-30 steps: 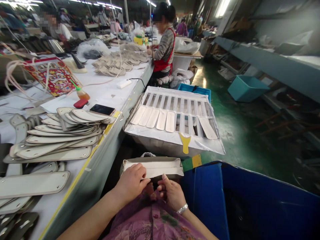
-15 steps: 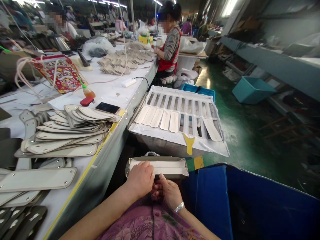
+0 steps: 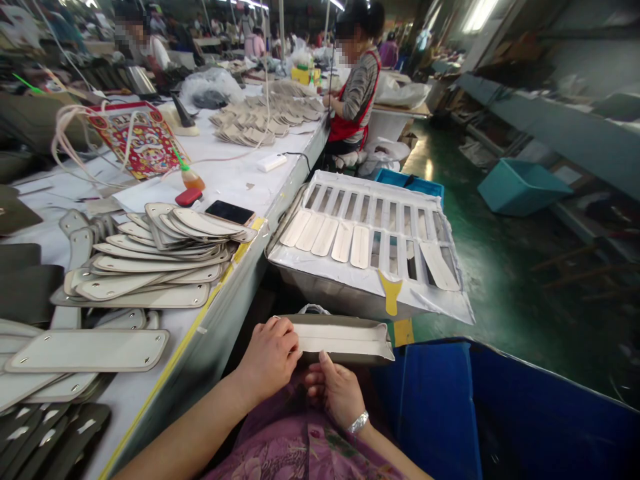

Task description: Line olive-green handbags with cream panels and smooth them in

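Both my hands hold a long folded leather piece [image 3: 350, 337], grey outside and white inside, over my lap. My left hand [image 3: 270, 357] has its fingers curled over the piece's left end. My right hand [image 3: 336, 390], with a silver bracelet at the wrist, pinches the piece's lower edge near its middle. A heap of similar flat grey-white leather pieces [image 3: 150, 260] lies on the white table [image 3: 225, 180] to my left.
A slotted rack [image 3: 370, 230] with several flat strips laid on it stands ahead. A blue bin [image 3: 500, 413] is at my right. A phone [image 3: 230, 212], a glue bottle [image 3: 190, 177] and a red item [image 3: 188, 197] lie on the table. A person in a red apron [image 3: 357, 100] works farther along.
The view has shifted, so everything sits further right in the picture. My left hand has slid over the piece's left end, covering it; my right hand keeps its pinch on the lower edge.
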Demonstrator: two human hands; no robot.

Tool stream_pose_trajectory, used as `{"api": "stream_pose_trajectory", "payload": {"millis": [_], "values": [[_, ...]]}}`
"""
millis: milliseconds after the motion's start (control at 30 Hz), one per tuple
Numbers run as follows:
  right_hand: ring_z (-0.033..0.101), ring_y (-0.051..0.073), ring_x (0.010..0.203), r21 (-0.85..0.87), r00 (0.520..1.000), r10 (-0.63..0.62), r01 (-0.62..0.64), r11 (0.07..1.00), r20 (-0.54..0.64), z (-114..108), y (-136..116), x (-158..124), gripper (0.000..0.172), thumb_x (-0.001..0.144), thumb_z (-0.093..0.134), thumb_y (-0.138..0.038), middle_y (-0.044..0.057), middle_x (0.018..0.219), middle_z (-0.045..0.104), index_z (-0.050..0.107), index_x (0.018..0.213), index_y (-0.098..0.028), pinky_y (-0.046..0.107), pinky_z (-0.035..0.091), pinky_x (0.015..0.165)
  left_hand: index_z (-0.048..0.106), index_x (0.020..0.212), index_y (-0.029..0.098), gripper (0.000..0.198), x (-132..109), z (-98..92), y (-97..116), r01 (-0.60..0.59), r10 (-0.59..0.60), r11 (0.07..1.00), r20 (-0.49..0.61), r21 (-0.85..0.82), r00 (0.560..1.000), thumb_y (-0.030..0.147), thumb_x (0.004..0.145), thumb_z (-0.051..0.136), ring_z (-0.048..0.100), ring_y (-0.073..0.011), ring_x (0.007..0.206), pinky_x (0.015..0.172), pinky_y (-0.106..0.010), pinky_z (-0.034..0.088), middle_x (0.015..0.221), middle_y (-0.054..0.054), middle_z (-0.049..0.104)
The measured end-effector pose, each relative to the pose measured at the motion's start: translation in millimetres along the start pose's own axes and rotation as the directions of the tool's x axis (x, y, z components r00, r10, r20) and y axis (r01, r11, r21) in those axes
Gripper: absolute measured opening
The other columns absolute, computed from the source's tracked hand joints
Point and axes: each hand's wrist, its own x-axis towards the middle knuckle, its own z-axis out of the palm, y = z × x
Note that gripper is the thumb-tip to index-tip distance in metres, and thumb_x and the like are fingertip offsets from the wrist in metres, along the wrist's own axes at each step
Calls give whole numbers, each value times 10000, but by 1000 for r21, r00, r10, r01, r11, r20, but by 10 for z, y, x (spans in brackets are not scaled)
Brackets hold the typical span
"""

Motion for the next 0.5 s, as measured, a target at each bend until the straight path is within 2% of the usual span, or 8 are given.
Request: {"api": "stream_pose_trajectory", "payload": {"millis": [133,267,400,500], "values": [[510,104,342,-11,999,-8,8,1000,31,119,76,37,479,551,691,-586,17,493,599,569,648,-133,211,388,347,570,697,189,117,15,23,5,38,-38,999,-14,-9,999,224,795,517,466,-221,916,740,-351,362,882,-44,541],[516,107,344,-28,999,9,-7,1000,47,229,92,66,490,537,682,-608,18,498,600,550,641,-147,207,386,340,554,688,190,101,-14,42,-86,49,-53,995,-45,-88,998,238,776,551,479,-214,896,755,-355,381,880,-35,543],[521,105,342,-35,998,27,-25,999,58,369,85,87,534,530,671,-634,26,499,604,554,660,-130,195,374,335,529,712,184,57,-80,52,-247,46,-80,977,-162,-206,983,197,756,564,476,-210,982,838,-363,397,1046,-48,524],[520,106,335,-44,997,48,-46,998,58,478,87,90,584,498,680,-652,34,489,603,562,670,-107,190,363,326,525,699,181,72,-132,44,-343,9,-65,966,-208,-258,976,147,762,523,460,-208,1049,903,-363,390,1135,-54,492]]}}
